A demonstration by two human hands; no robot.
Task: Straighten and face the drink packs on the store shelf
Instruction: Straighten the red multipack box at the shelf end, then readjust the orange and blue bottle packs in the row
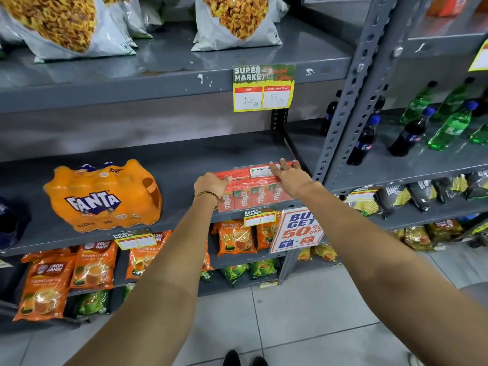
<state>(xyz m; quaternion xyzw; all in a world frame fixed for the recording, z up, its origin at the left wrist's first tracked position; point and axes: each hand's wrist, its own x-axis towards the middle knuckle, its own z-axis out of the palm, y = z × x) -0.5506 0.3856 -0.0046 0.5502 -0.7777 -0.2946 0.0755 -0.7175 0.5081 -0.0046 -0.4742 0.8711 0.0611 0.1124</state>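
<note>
We hold the red juice pack (254,190) at the right end of the middle shelf (169,165), close to the front lip. Our left hand (211,185) clasps its left top corner; our right hand (289,174) lies spread and flat on its top right. To face it well, we press evenly on both ends, turn it until the printed side runs parallel to the lip, and avoid crushing the wrap. The orange soda pack (103,196), well apart to the left, looks skewed and likely needs squaring too.
</note>
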